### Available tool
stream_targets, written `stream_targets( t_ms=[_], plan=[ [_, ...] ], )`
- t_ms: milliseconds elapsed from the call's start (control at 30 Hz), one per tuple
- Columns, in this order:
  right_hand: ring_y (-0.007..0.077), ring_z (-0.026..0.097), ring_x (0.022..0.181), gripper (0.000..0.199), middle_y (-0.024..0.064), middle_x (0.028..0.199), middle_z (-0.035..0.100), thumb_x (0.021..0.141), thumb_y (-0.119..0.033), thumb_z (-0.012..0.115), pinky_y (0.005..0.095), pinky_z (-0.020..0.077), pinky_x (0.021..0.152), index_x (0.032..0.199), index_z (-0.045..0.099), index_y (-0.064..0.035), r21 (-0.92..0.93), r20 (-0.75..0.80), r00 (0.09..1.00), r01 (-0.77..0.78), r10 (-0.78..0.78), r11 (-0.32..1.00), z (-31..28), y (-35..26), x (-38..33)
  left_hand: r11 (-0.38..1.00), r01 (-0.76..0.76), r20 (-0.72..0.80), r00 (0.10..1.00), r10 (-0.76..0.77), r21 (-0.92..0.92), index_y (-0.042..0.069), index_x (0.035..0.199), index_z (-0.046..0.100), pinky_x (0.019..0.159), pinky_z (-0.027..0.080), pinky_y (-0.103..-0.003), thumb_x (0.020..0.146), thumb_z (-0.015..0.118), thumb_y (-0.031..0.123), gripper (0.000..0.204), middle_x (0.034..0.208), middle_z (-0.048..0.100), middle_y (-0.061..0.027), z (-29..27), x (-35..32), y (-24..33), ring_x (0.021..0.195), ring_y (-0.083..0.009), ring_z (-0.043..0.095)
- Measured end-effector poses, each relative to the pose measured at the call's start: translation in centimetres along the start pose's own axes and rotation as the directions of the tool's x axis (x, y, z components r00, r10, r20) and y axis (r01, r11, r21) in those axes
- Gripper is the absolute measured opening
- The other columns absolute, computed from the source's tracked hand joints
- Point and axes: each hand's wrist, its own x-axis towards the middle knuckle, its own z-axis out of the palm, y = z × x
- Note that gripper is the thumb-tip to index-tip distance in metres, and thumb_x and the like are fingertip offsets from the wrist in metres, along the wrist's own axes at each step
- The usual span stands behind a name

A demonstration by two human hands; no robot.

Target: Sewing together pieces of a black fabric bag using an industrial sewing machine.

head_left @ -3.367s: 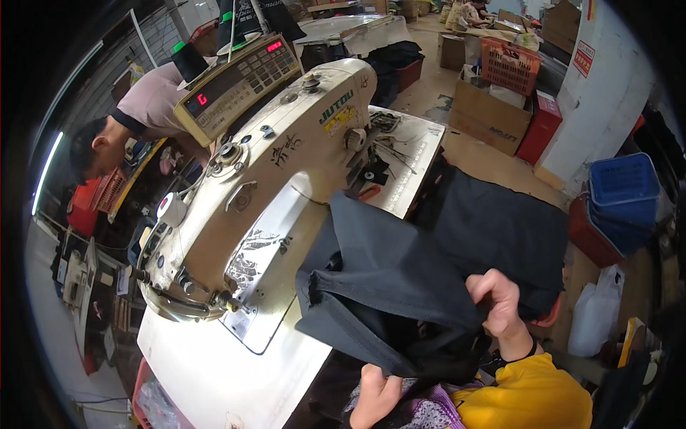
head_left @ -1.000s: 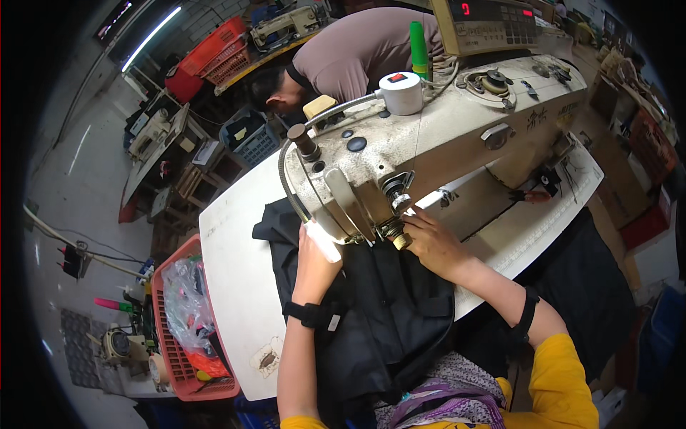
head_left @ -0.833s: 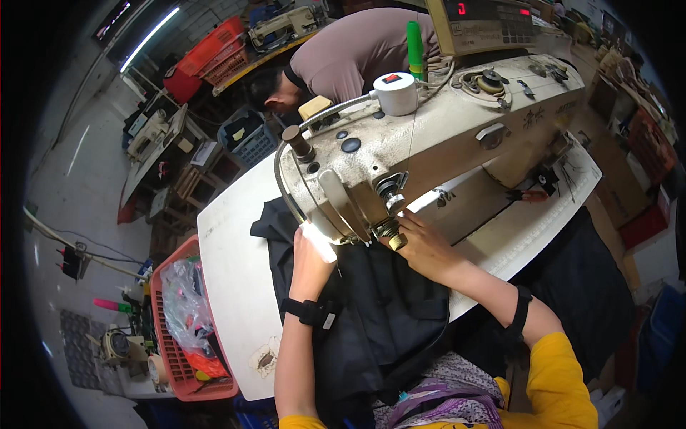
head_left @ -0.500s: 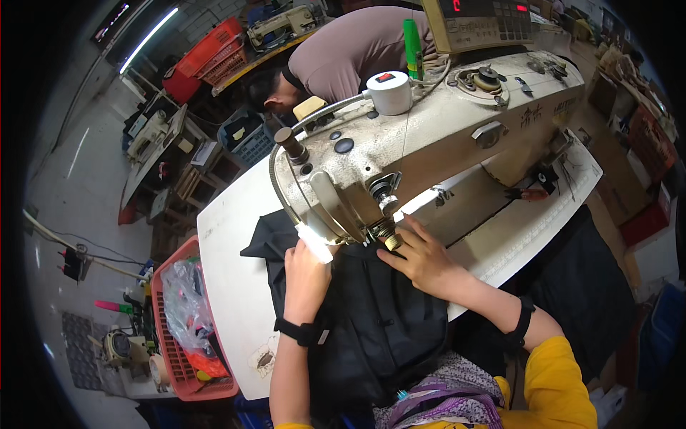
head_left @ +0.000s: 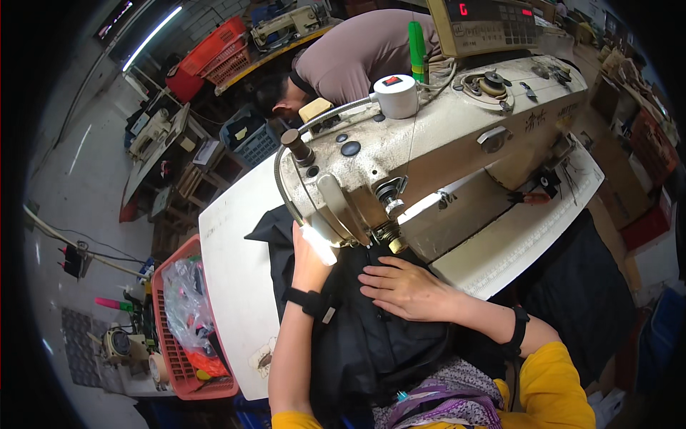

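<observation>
Black fabric (head_left: 357, 336) with a seam or zipper line lies under the head of a cream-coloured sewing machine (head_left: 436, 143) and hangs toward my lap. On this cloth, just in front of the needle area, my right hand (head_left: 407, 289) rests flat with its fingers stretched out to the left. My left hand (head_left: 309, 268) is on the fabric left of the needle area. Its fingers are hidden behind a bright lamp (head_left: 318, 244) and the machine head. The needle and presser foot cannot be made out.
Left of the white machine table (head_left: 239, 286) stands a pink basket (head_left: 161, 329) with plastic bags. Scissors with red handles (head_left: 529, 197) lie under the machine arm. Behind the machine a person (head_left: 364, 53) bends over. A control panel (head_left: 486, 28) sits at the top right.
My right hand has come back from beside the needle area toward me and now lies flat on the fabric. My left hand has slid slightly forward, its fingers more hidden.
</observation>
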Motion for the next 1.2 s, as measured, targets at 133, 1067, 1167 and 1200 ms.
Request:
stream_targets(
  t_ms=[133, 1067, 1167, 1200],
  plan=[
    [0.0261, 0.058, 0.126, 0.029, 0.0118, 0.127, 0.067, 0.090, -0.019, 0.066, 0.0452, 0.0385, 0.114, 0.113, 0.072, -0.0022, 0.035, 0.012, 1.000, -0.008, 0.008, 0.999, -0.2, 0.4, -0.2, 0.944, 0.211, -0.022, 0.974, -0.224, -0.254, 0.001, 0.104, 0.067, 0.089, 0.045, -0.045, 0.085, 0.059, 0.009, 0.022, 0.104, 0.068, -0.0155, 3.8, -0.5, -2.1, 0.098, -0.0342, 0.060],
    [0.0303, 0.052, 0.133, 0.037, 0.0163, 0.134, 0.061, 0.090, -0.020, 0.070, 0.0429, 0.0419, 0.112, 0.120, 0.066, 0.0019, -0.250, 0.406, 0.855, -0.236, 0.322, 0.939, -7.6, -2.1, -1.8, 0.657, 0.603, 0.341, 0.798, -0.498, -0.452, -0.008, 0.127, 0.055, 0.106, 0.042, -0.039, 0.075, 0.045, -0.009, 0.053, 0.129, 0.057, -0.0267, -4.5, -4.4, -0.1, 0.118, -0.0437, 0.055],
    [0.0334, 0.050, 0.133, 0.041, 0.0222, 0.140, 0.054, 0.093, -0.017, 0.066, 0.0459, 0.0398, 0.113, 0.129, 0.060, 0.0027, -0.262, 0.164, 0.974, -0.111, 0.158, 0.959, -5.0, -1.6, -0.2, 0.449, 0.666, 0.342, 0.716, -0.608, -0.596, -0.008, 0.125, 0.058, 0.103, 0.043, -0.042, 0.076, 0.048, -0.009, 0.049, 0.124, 0.058, -0.0246, -3.5, -4.8, 0.0, 0.115, -0.0434, 0.054],
    [0.0334, 0.050, 0.133, 0.041, 0.0222, 0.140, 0.054, 0.093, -0.017, 0.066, 0.0459, 0.0398, 0.113, 0.129, 0.060, 0.0027, -0.267, 0.163, 0.973, -0.116, 0.163, 0.957, -3.9, -1.0, -0.7, 0.448, 0.663, 0.345, 0.719, -0.603, -0.599, -0.008, 0.125, 0.058, 0.103, 0.043, -0.042, 0.076, 0.048, -0.009, 0.049, 0.124, 0.058, -0.0246, -4.2, -4.3, 1.1, 0.115, -0.0434, 0.054]
  ],
)
